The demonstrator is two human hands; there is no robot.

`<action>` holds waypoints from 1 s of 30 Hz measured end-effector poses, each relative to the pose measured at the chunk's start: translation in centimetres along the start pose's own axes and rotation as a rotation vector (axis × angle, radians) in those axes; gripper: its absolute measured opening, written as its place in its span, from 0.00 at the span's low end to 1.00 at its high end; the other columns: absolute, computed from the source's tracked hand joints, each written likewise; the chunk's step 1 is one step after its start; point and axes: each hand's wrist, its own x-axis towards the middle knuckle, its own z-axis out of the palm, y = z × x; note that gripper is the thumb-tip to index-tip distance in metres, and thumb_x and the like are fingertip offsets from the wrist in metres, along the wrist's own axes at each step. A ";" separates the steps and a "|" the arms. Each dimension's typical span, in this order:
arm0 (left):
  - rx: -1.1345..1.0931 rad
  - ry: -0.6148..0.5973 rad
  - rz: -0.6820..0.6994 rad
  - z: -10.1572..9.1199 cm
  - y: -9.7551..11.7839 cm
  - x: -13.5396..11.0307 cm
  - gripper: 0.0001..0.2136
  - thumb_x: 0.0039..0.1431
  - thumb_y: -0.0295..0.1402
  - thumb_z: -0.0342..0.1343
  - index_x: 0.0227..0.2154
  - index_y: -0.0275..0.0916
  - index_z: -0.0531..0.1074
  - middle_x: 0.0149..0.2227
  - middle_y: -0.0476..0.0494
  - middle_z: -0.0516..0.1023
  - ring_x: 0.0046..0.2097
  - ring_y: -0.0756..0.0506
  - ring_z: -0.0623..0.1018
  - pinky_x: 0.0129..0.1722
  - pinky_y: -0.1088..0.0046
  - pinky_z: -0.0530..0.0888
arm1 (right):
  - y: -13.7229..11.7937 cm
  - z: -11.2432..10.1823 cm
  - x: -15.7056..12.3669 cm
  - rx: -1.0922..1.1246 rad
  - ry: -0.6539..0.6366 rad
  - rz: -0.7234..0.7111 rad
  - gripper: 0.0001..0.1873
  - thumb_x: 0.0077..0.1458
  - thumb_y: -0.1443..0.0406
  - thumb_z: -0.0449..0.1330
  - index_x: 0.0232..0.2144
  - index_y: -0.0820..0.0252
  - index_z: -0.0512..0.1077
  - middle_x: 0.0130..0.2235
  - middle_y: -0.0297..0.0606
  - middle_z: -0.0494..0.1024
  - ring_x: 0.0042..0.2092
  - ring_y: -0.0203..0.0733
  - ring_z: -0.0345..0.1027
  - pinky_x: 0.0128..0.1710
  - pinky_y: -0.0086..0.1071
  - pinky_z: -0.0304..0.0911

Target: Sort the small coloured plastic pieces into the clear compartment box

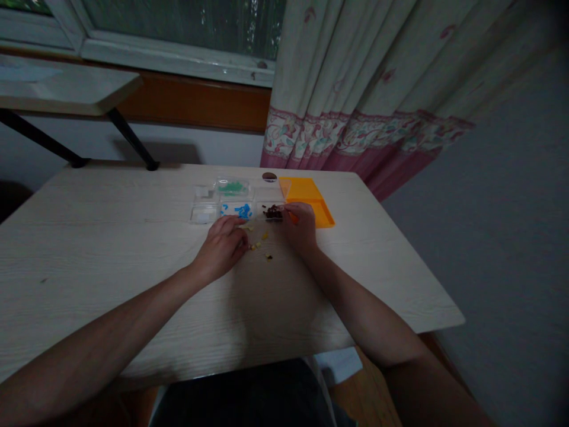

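Note:
A clear plastic compartment box point(217, 204) lies on the table. One compartment holds small blue pieces point(242, 211), another green pieces point(233, 188), and a third dark red pieces point(272, 213). My left hand point(222, 244) rests at the box's front edge, some fingers reaching toward the blue pieces, thumb and a finger curled together beside small yellow bits point(258, 244) on the table. Whatever lies between those fingertips is too small to make out. Over the right edge of the dark red pieces, my right hand point(301, 225) has its fingertips pinched together; their contents are hidden.
An orange tray or lid point(306, 188) lies to the right, partly behind my right hand. A dark round object point(269, 177) sits behind the box. A raised shelf point(89, 89) on black legs stands at the back left. A curtain point(347, 89) hangs beyond the table point(133, 261).

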 end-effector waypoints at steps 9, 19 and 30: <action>0.032 0.028 -0.067 -0.2 0.4 -0.1 0.06 0.58 0.35 0.58 0.34 0.39 0.74 0.50 0.38 0.70 0.57 0.36 0.66 0.58 0.52 0.65 | 0.0 0.0 0.0 0.006 -0.010 0.007 0.15 0.61 0.56 0.56 0.33 0.56 0.79 0.37 0.39 0.80 0.42 0.44 0.71 0.48 0.39 0.62; 0.028 0.051 -0.061 0.2 0.3 0.3 0.07 0.58 0.35 0.58 0.37 0.40 0.76 0.50 0.38 0.70 0.55 0.36 0.67 0.58 0.53 0.65 | 0.1 0.1 0.0 -0.003 -0.004 0.005 0.15 0.61 0.56 0.56 0.33 0.56 0.79 0.37 0.39 0.80 0.42 0.45 0.71 0.47 0.40 0.63; 0.044 0.061 -0.046 -0.1 0.3 0.3 0.07 0.60 0.32 0.55 0.36 0.41 0.78 0.49 0.40 0.72 0.54 0.37 0.67 0.55 0.54 0.67 | 0.0 -0.1 0.0 -0.025 -0.028 0.004 0.16 0.62 0.56 0.55 0.34 0.55 0.79 0.37 0.38 0.80 0.43 0.45 0.71 0.48 0.40 0.62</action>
